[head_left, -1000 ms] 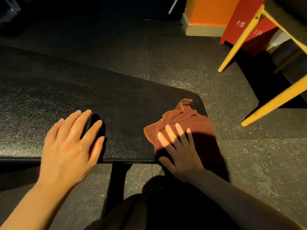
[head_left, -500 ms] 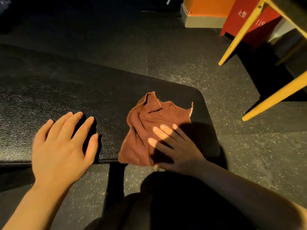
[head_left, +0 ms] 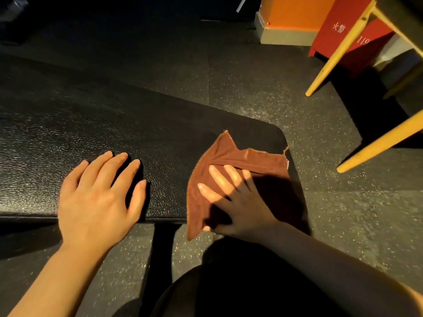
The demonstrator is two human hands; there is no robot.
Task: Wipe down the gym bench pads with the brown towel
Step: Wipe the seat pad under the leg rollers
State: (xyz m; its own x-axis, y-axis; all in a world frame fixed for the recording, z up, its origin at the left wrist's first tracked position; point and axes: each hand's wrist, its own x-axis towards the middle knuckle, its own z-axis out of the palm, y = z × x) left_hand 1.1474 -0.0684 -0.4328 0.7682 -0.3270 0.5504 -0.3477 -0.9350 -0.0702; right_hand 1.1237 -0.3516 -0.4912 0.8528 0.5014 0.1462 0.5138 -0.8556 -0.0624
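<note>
The black textured bench pad (head_left: pixel 96 124) stretches from the left to a rounded right end. The brown towel (head_left: pixel 238 159) lies crumpled on that right end, one corner hanging over the near edge. My right hand (head_left: pixel 235 202) presses flat on the towel with its fingers spread and straight, partly in shadow. My left hand (head_left: pixel 96 197) rests flat on the bare pad near its front edge, left of the towel, fingers straight.
Speckled rubber floor (head_left: pixel 343 213) surrounds the bench. Yellow frame legs (head_left: pixel 338 51) slant down at the right. A red box (head_left: pixel 350 40) and an orange wall base (head_left: pixel 290 19) stand at the back right. My dark-clad knee (head_left: pixel 229 289) is below the pad.
My right hand slid the towel left across the pad, then back toward the right end, and the towel changed shape. My left hand stayed flat on the pad.
</note>
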